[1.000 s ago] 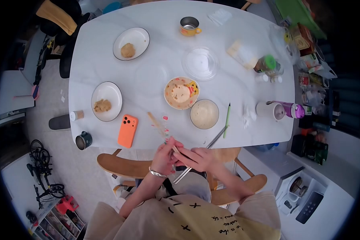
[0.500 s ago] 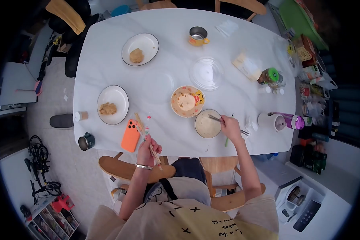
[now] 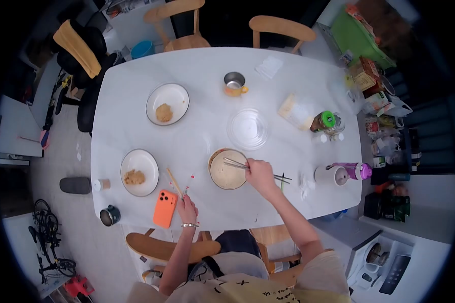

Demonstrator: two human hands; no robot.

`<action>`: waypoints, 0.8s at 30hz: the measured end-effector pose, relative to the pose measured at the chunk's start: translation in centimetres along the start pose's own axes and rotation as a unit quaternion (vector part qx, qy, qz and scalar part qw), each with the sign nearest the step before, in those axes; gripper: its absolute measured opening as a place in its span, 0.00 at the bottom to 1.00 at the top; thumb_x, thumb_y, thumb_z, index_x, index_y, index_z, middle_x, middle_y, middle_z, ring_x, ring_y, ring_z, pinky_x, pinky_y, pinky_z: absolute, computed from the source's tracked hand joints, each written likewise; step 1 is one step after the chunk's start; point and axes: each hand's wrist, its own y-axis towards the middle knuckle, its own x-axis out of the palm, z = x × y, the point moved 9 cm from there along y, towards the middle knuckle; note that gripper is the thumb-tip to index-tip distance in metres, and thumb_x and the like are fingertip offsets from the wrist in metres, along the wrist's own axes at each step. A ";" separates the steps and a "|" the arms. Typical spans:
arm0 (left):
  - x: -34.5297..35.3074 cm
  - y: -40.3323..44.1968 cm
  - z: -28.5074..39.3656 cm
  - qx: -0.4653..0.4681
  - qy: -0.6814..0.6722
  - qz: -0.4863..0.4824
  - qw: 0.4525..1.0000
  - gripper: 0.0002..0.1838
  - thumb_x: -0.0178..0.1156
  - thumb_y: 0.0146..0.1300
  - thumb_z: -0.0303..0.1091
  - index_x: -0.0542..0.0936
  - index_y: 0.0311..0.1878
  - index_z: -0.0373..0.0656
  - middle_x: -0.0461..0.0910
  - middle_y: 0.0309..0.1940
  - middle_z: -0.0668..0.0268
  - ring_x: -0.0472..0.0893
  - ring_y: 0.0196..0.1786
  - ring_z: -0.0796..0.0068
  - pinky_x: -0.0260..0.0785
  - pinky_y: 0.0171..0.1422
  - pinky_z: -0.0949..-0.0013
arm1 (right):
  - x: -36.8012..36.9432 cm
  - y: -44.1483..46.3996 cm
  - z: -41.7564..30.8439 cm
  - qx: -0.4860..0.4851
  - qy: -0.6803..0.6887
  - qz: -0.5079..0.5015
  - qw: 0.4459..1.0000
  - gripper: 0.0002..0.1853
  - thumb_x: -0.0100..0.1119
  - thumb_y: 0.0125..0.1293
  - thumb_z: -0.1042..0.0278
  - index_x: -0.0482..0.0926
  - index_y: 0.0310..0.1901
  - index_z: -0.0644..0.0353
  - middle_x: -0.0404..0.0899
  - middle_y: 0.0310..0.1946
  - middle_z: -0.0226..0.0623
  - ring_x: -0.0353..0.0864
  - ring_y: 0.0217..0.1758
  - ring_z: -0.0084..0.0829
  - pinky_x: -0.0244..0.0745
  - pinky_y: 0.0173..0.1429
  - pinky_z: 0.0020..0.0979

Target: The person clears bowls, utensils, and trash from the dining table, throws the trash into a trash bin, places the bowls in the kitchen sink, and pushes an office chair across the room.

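The plain pale bowl (image 3: 220,177) sits on top of or inside the patterned bowl (image 3: 210,160), of which only a rim shows at the left. My right hand (image 3: 260,175) is closed round the metal chopsticks (image 3: 236,163), whose ends are over the plain bowl's inside. Near the table's front edge, my left hand (image 3: 188,210) grips the wooden chopsticks (image 3: 174,181) and their clear, red-marked wrapper. An orange phone (image 3: 165,208) lies just left of that hand. A green pen (image 3: 282,186) is right of the bowls, partly under the metal chopsticks.
On the white table (image 3: 197,136) are two plates with food (image 3: 168,96) (image 3: 145,187), a clear lid (image 3: 248,129), a yellow cup (image 3: 234,91), a green-lidded jar (image 3: 324,121), a purple bottle (image 3: 356,170) and a dark mug (image 3: 109,215). Chairs (image 3: 283,28) stand around it.
The plain bowl has moved left and up onto the patterned bowl. My right hand took up the metal chopsticks and moved left with them. The view has tilted upward.
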 end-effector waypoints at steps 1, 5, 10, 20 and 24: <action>0.4 0.3 -0.1 -0.007 -0.009 -0.006 1.000 0.15 0.42 0.63 0.40 0.61 0.21 0.46 0.57 0.09 0.73 0.56 0.07 0.83 0.47 0.06 0.78 | 0.6 0.4 0.1 0.000 -0.019 -0.004 1.000 0.02 0.51 0.45 0.74 0.71 0.21 0.63 0.74 0.18 0.45 0.75 0.22 0.43 0.71 0.29 0.39; 1.7 1.2 -1.2 -0.035 -0.066 -0.012 0.997 0.16 0.42 0.63 0.41 0.60 0.22 0.45 0.58 0.09 0.71 0.57 0.06 0.80 0.49 0.06 0.77 | 2.8 1.1 1.0 0.020 -0.062 -0.051 0.997 0.03 0.53 0.48 0.72 0.74 0.24 0.61 0.74 0.17 0.42 0.75 0.23 0.41 0.70 0.30 0.39; 1.9 1.2 -2.8 -0.058 -0.129 0.019 0.990 0.17 0.42 0.63 0.43 0.60 0.21 0.46 0.57 0.08 0.70 0.57 0.06 0.80 0.49 0.05 0.76 | 1.6 2.1 0.6 0.011 -0.046 -0.089 0.995 0.08 0.55 0.51 0.64 0.76 0.25 0.60 0.75 0.17 0.40 0.76 0.23 0.40 0.70 0.29 0.37; 0.2 4.1 -6.7 -0.043 -0.031 0.059 0.997 0.24 0.52 0.60 0.43 0.57 0.11 0.50 0.56 0.04 0.76 0.53 0.04 0.85 0.40 0.07 0.78 | -8.8 24.2 14.8 0.150 -0.059 0.118 0.980 0.09 0.47 0.52 0.69 0.78 0.29 0.61 0.76 0.25 0.49 0.76 0.32 0.48 0.71 0.38 0.41; 0.0 4.4 -6.8 -0.059 0.025 0.059 0.996 0.26 0.51 0.60 0.45 0.56 0.08 0.51 0.56 0.02 0.75 0.53 0.03 0.84 0.38 0.06 0.78 | -6.5 33.1 19.3 0.245 -0.110 0.080 0.960 0.13 0.45 0.55 0.68 0.73 0.42 0.57 0.71 0.41 0.49 0.75 0.42 0.45 0.72 0.43 0.39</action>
